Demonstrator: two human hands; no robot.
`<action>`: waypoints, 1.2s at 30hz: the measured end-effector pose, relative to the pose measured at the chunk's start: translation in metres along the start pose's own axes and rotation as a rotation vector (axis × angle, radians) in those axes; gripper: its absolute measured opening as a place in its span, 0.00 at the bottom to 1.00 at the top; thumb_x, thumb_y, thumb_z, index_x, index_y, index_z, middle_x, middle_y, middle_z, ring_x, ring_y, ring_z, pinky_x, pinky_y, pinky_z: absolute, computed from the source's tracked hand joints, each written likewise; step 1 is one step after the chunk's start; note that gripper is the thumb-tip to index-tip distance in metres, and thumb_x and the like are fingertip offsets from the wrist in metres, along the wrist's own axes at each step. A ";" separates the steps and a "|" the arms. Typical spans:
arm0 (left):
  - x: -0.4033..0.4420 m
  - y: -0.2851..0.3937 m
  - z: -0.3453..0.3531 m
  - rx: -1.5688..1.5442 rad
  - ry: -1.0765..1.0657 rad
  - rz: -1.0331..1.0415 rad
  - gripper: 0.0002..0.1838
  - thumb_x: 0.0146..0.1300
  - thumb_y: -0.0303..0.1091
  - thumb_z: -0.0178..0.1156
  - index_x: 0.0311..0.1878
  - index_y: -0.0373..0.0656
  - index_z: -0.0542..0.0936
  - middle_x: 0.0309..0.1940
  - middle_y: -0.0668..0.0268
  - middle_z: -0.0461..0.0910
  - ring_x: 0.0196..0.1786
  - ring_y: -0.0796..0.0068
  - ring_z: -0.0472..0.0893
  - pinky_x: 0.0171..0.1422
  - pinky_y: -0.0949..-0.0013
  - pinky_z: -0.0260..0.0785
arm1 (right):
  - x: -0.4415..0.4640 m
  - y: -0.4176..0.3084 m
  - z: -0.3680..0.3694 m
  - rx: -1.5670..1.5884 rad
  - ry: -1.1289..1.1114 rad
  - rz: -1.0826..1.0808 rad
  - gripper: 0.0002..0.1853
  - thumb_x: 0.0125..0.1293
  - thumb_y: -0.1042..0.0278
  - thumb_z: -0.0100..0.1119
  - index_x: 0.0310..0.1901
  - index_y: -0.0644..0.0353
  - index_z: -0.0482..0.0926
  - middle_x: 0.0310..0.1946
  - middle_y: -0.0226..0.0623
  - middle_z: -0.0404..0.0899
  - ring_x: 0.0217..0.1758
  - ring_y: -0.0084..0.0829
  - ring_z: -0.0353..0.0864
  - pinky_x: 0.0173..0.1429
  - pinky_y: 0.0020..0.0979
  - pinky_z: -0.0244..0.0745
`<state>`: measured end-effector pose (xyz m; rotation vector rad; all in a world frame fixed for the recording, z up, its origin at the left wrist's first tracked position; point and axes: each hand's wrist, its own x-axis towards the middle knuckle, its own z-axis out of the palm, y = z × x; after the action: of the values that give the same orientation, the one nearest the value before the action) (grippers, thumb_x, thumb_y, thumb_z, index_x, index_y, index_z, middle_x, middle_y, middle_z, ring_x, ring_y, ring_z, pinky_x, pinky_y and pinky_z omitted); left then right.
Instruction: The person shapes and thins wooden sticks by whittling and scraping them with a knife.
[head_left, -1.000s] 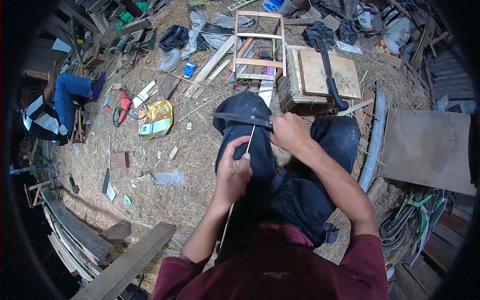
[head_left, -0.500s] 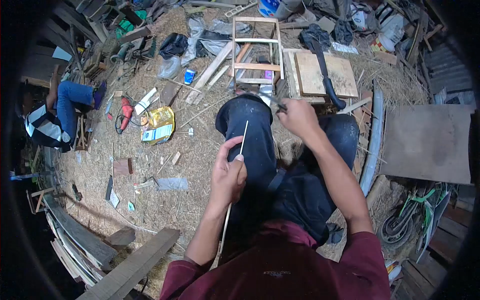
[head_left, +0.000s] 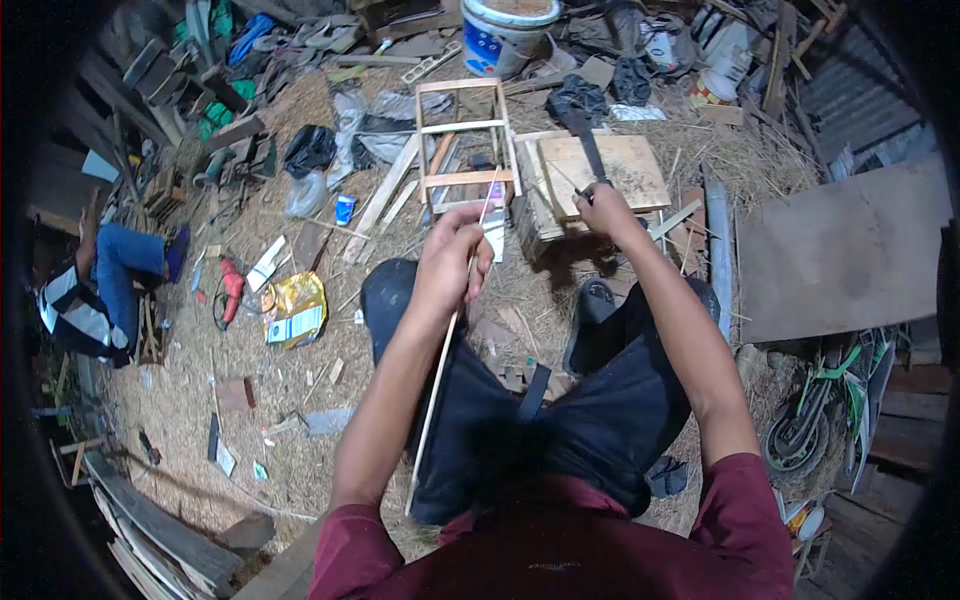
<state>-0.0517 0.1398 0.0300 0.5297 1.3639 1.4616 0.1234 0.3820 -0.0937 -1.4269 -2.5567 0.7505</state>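
My left hand is closed round a long, thin wooden stick, which slants up past the fingers in front of the wooden frame. The stick's lower end reaches down over my left thigh. Over the low wooden block, my right hand grips a knife with a thin blade pointing up and left; the fingers mostly hide its handle. Just beyond that hand lies a dark machete on the block's top. I cannot tell whether the hand touches its handle.
A red power tool and a yellow packet lie on the straw-strewn ground at left. Another person sits at the far left. A bucket stands at the back, with a large board and a motorbike at right.
My right hand has moved from above my knee to the wooden block with the knife. My left hand has raised the stick forward. My knees have spread apart and the view has shifted.
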 end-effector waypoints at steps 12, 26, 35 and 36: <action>0.135 0.001 0.028 -0.206 -0.227 -0.103 0.26 0.68 0.29 0.51 0.69 0.37 0.67 0.34 0.66 0.80 0.11 0.86 0.60 0.12 0.80 0.49 | 0.034 0.002 -0.042 0.511 0.164 0.066 0.19 0.66 0.63 0.60 0.51 0.72 0.77 0.36 0.52 0.84 0.36 0.43 0.86 0.40 0.41 0.80; 0.112 0.035 0.053 -0.681 -0.460 -0.191 0.32 0.69 0.28 0.42 0.77 0.47 0.59 0.20 0.71 0.65 0.09 0.83 0.59 0.11 0.79 0.52 | -0.024 -0.078 -0.101 0.928 0.228 -0.267 0.10 0.78 0.65 0.52 0.47 0.64 0.75 0.26 0.28 0.76 0.29 0.17 0.73 0.34 0.25 0.68; 0.104 0.037 0.070 -0.685 -0.517 -0.261 0.30 0.71 0.26 0.43 0.78 0.44 0.59 0.20 0.72 0.64 0.10 0.87 0.57 0.13 0.80 0.49 | -0.021 -0.092 -0.109 0.674 0.499 -0.251 0.12 0.75 0.64 0.58 0.40 0.66 0.80 0.19 0.39 0.78 0.21 0.23 0.76 0.27 0.31 0.69; 0.104 0.036 0.070 -0.695 -0.513 -0.256 0.30 0.71 0.26 0.43 0.77 0.44 0.59 0.20 0.72 0.64 0.10 0.87 0.57 0.13 0.80 0.49 | -0.021 -0.093 -0.107 0.645 0.519 -0.251 0.11 0.74 0.65 0.58 0.41 0.66 0.81 0.21 0.43 0.79 0.22 0.26 0.80 0.27 0.33 0.70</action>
<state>-0.0457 0.2685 0.0484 0.2334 0.4512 1.3536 0.0990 0.3628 0.0464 -0.9153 -1.8137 0.9000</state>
